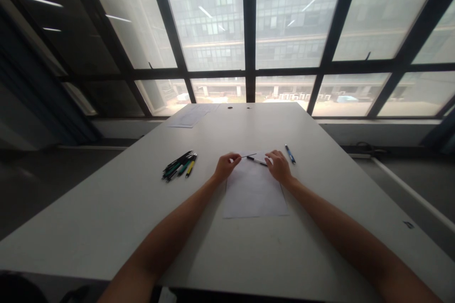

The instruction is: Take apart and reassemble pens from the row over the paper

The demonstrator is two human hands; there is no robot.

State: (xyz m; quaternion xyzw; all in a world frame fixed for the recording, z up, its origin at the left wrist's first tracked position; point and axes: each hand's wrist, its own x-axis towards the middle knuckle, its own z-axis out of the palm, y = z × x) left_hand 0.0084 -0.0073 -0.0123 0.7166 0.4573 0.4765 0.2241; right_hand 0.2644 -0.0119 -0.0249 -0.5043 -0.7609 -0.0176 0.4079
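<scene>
Here your left hand (225, 166) pinches a thin refill (249, 155) and your right hand (279, 166) grips the pen barrel (256, 161). Both lie crosswise over the paper (254, 191), ends nearly meeting between your hands.

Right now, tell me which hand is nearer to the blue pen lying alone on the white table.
Right. The right hand sits just left of the blue pen, not touching it. The left hand is farther left, across the white paper sheet, pinching a thin dark pen refill.
</scene>
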